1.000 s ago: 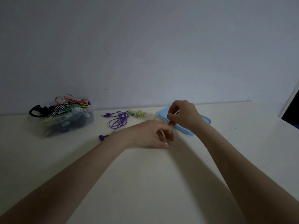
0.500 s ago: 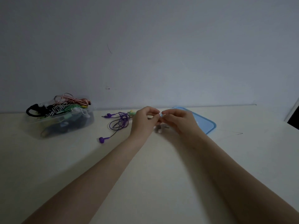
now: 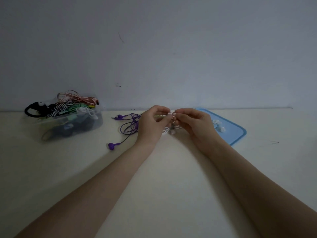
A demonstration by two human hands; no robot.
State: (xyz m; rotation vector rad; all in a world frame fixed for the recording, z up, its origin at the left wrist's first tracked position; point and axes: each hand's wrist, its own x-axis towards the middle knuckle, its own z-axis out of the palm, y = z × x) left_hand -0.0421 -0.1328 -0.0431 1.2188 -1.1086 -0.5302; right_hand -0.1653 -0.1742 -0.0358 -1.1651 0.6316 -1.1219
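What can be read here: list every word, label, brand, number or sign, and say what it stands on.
No readable text in this view.
Clear plastic box of cables: no label shows.
Blue lid: plain.
Purple earphones and the white earphone cable pinched by the left hand and right hand: any print is too small to tell.
Wall: only dark scuffs, no writing.

Left hand (image 3: 151, 125) and right hand (image 3: 194, 123) pinch, fingertips meeting.
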